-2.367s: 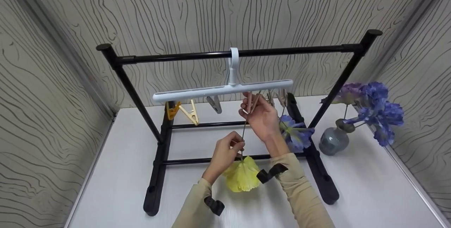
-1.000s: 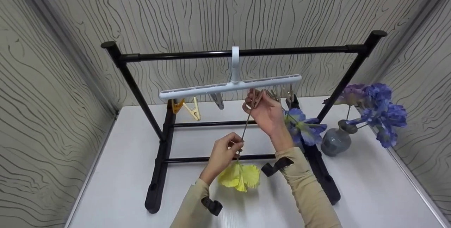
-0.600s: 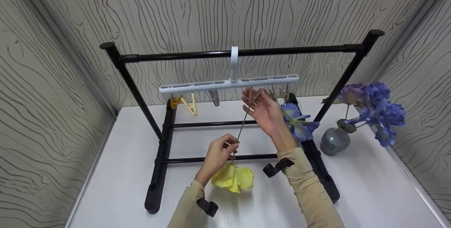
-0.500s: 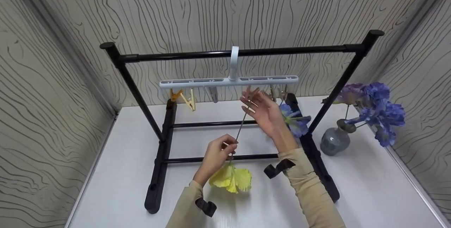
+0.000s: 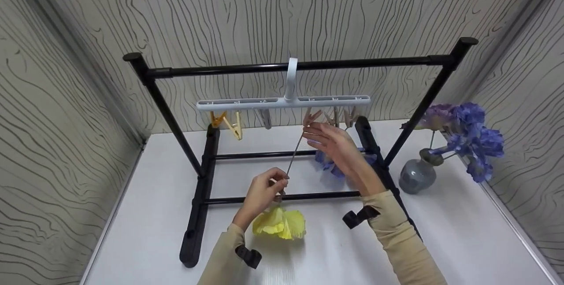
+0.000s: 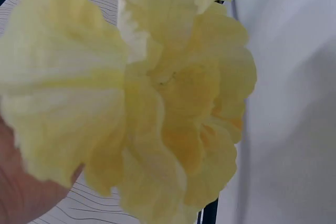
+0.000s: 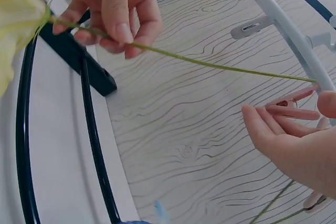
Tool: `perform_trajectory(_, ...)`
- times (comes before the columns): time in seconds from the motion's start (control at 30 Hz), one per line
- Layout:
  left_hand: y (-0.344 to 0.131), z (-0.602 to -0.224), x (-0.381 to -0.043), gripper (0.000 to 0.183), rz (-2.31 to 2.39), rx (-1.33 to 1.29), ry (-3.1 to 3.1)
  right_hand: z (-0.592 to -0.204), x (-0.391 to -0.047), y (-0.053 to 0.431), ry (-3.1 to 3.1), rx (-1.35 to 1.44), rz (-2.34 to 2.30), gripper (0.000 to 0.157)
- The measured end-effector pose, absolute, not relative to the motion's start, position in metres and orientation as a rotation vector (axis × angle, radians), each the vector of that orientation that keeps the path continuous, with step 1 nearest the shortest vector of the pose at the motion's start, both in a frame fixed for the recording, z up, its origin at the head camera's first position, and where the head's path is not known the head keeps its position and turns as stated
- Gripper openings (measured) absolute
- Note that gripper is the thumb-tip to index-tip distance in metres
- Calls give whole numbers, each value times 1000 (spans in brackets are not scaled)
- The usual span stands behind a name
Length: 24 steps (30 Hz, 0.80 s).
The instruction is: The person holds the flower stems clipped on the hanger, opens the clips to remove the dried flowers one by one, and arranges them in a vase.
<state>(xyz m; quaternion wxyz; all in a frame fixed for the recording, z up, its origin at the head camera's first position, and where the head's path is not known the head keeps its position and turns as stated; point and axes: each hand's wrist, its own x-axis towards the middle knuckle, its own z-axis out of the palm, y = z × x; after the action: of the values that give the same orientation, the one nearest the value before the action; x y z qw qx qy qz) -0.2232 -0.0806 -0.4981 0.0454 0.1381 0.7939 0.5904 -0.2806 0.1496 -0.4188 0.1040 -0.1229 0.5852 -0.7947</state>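
My left hand (image 5: 264, 192) pinches the thin green stem (image 7: 194, 62) of a yellow artificial flower (image 5: 280, 223), which hangs head down below the fingers. The stem runs up to a pink clip (image 5: 310, 116) under the pale blue hanger (image 5: 246, 104); its upper end lies at the clip's top. Beside that clip is my right hand (image 5: 339, 146), its fingers fairly straight. In the right wrist view the pink clip (image 7: 294, 109) stands between thumb and fingers without a squeeze. Petals of the yellow flower (image 6: 157, 87) fill most of the left wrist view.
A black rack (image 5: 370, 63) carries the hanger by its hook. Several other clips hang there, among them an orange clip (image 5: 217, 119) and a cream clip (image 5: 234, 127). Behind my right hand hangs a blue flower (image 5: 326, 159). A grey vase (image 5: 417, 177) with blue and purple flowers stands at right.
My right hand has loosened from the pink clip and shifted slightly down and right. My left hand and the yellow flower have moved left, slanting the stem. The hanger has swung to near level.
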Motion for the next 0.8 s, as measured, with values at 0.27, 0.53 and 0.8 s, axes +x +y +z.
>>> perform_trajectory(0.27, -85, -496, -224, 7, 1743, 451, 2417, -412, -265, 146, 2771, -972, -1975, 25)
perform_trajectory(0.53, -87, -491, -227, 5, 1604, 561, 2517, -406, -257, 144, 3377, -1735, -719, 25)
perform_trajectory(0.8, -85, -492, -227, 5, 1157, 671, 3027, -413, -245, 155, 3247, -1304, -339, 15)
